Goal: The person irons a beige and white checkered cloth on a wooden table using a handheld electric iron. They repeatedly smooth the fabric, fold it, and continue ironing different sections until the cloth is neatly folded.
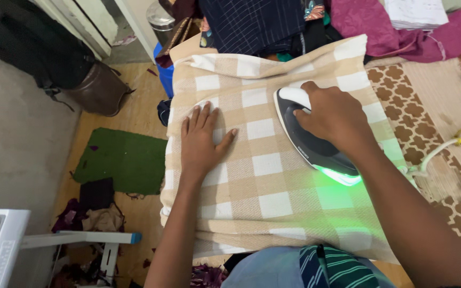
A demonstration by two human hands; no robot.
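Pressing checked cloth (pixel 265 176), right hand (pixel 333 116) clenched round the iron (pixel 308 140).
Left hand (pixel 201 140) lies flat, released, near; the iron's cord (pixel 444 146), seemingly slack, might snag.

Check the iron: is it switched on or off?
On. The iron, gripped by the right hand, glows green at its rear, casting green light across the checked cloth.

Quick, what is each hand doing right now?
Left hand: open, flat on the checked cloth.
Right hand: closed around the handle of the iron.
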